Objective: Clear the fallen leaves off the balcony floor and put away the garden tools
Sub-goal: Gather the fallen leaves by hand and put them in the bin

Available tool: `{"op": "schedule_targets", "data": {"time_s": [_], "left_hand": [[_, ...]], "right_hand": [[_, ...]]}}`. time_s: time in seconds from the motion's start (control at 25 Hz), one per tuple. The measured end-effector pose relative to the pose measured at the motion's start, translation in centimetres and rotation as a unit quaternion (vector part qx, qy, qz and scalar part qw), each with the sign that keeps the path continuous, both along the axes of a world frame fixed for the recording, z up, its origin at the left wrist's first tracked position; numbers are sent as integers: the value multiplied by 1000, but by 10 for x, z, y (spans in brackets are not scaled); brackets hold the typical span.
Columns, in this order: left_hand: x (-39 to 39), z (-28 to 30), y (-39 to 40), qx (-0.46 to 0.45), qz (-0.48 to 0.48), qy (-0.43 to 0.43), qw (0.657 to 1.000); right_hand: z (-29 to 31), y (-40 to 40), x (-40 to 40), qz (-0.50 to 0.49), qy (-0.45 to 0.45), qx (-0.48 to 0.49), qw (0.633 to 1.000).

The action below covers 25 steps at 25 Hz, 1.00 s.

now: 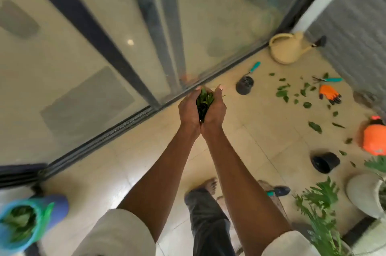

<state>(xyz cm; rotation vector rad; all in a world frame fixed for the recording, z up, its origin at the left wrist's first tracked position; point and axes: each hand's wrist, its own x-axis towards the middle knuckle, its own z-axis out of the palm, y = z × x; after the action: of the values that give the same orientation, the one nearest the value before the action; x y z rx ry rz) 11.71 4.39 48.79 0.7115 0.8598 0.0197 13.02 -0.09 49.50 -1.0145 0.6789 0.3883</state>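
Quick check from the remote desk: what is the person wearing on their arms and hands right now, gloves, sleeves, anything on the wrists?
Both hands are bare: no gloves on the left hand or the right hand, and no watch, band or ring shows. The forearms are uncovered. Loose off-white sleeves end around the elbows on both arms. The only glove in view, orange with dark fingertips, lies on the floor.

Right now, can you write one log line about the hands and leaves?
left hand + right hand: cupped around leaf bundle | bin: holds leaves | floor leaves: remaining | tools: still out

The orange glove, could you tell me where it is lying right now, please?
In the head view, the orange glove lies on the floor at right, just below the teal-handled pruners, among scattered leaves.
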Motion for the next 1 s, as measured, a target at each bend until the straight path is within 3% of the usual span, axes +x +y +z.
{"op": "schedule_targets", "data": {"time_s": [0.24,0.48,0.56,0.64,0.8,1.0], "left_hand": [[-145,61,142,27,171,-42,984],[-359,69,282,0,274,-15,962],[-447,63,326,-44,365,-61,928],[-519,62,356,-47,444,-45,894],[-630,43,418,23,499,17,866],[-686,26,466,48,517,15,855]], "right_hand": [[44,150,-129,154,-38,22,987],[56,302,-344,318,-18,87,944],[53,347,-429,368,-12,36,929],[49,381,-495,419,-24,9,907],[41,442,-604,502,-39,9,864],[29,500,-658,574,-63,-24,816]]}}
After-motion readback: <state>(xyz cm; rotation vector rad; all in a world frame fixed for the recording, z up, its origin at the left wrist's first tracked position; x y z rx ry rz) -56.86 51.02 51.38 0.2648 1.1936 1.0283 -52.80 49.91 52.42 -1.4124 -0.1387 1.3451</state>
